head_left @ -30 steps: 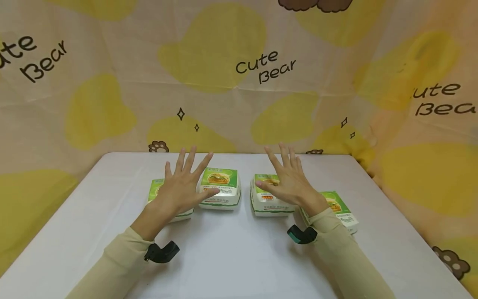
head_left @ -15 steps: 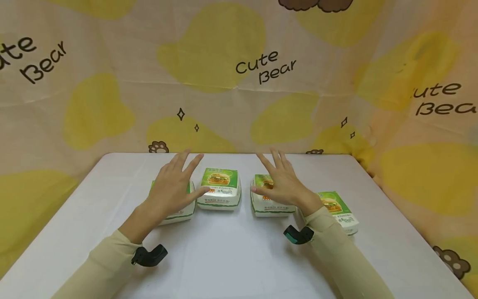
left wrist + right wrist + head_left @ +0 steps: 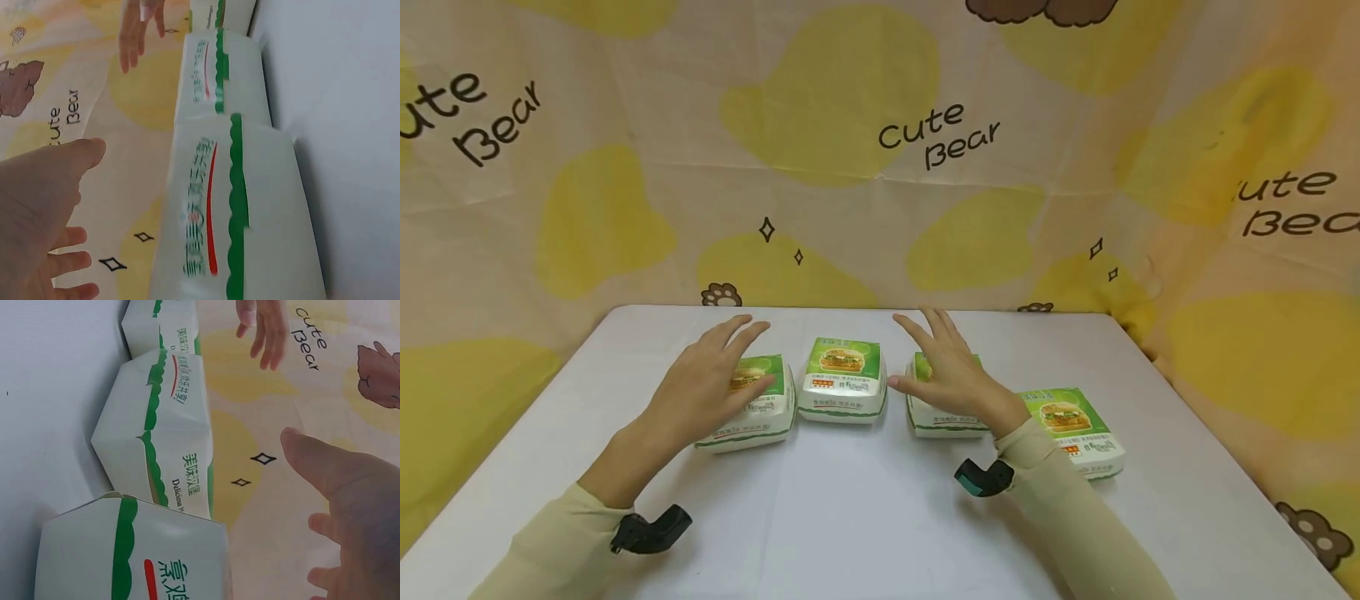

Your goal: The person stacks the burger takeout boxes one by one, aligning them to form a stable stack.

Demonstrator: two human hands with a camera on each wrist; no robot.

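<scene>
Several green-and-white paper burger boxes stand in a shallow arc on the table. My left hand point(image 3: 700, 383) hovers over the leftmost burger box point(image 3: 771, 417), fingers spread and holding nothing. Over the burger box right of centre point(image 3: 943, 423), my right hand point(image 3: 955, 375) hangs with loose, parted fingers and hides part of its lid. Between the hands sits another burger box point(image 3: 842, 383), fully visible. The far-right burger box point(image 3: 1075, 425) lies partly behind my right forearm. In the left wrist view, a gap separates my thumb from the nearest box point(image 3: 269, 206).
A white-covered table point(image 3: 842, 517) holds the boxes, with its surface bare in front of them. Behind it hangs a yellow-and-cream cloth point(image 3: 820, 100) printed with "Cute Bear". Black wrist cameras point(image 3: 651, 529) are strapped under both sleeves.
My left hand has drawn left and back, showing more of the leftmost burger box. My right hand has shifted slightly left. The boxes keep their places on the table.
</scene>
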